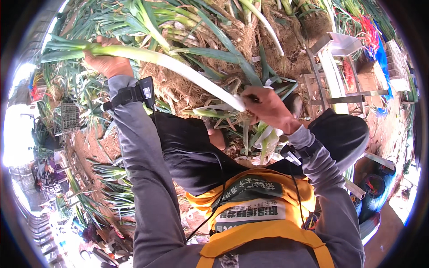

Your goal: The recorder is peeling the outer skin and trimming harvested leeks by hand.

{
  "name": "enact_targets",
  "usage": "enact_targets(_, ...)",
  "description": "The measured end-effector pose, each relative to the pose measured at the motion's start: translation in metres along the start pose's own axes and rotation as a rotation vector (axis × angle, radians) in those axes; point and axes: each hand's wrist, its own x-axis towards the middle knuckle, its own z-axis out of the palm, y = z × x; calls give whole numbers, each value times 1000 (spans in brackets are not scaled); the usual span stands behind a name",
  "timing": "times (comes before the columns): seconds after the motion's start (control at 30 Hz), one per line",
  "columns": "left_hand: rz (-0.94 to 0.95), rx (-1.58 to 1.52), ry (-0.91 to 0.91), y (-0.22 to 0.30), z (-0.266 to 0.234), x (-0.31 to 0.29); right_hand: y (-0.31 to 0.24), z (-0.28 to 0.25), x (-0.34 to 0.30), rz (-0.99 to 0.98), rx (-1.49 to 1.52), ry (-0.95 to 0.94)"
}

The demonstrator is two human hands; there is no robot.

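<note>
A long green onion (pixel 178 67) runs slantwise across the front of me, its green leaves at the far left and its bare white shank curving down to the right. My left hand (pixel 109 60) is wrapped round it where the leaves begin. At the white root end my right hand (pixel 266 105) is closed, its curled fingers against the tip; a dark patch shows on the hand. Below it hang pale loose peelings (pixel 266 138). Just beyond lies a heap of unpeeled green onions (pixel 214 38) with tangled brown roots (pixel 165 87).
At the right stands a metal frame (pixel 319 85) with a tray-like top (pixel 344 44) and white stalks in it. Behind it are a cardboard box (pixel 373 78) and red and blue strands (pixel 368 35). More green onions (pixel 118 190) lie in rows at the left, near a wire crate (pixel 70 118).
</note>
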Motion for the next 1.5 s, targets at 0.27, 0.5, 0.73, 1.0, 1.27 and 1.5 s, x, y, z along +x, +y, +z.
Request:
enact_targets(0.27,29,41,18,-1,5,-1,-29,0,-5,-517,-645,337)
enact_targets(0.5,25,-4,82,-14,18,-4,7,12,-2,-430,-656,129)
enact_targets(0.73,4,-45,104,-4,9,-6,14,12,-8,-407,-519,93)
enact_targets(1.0,-38,-93,-15,0,0,0,14,9,-7,-371,-507,75)
enact_targets(1.27,-17,-38,-2,3,-2,1,23,13,-2,-564,-614,311)
enact_targets(1.5,-99,-191,-86,7,-4,3,11,-3,0,236,194,-219)
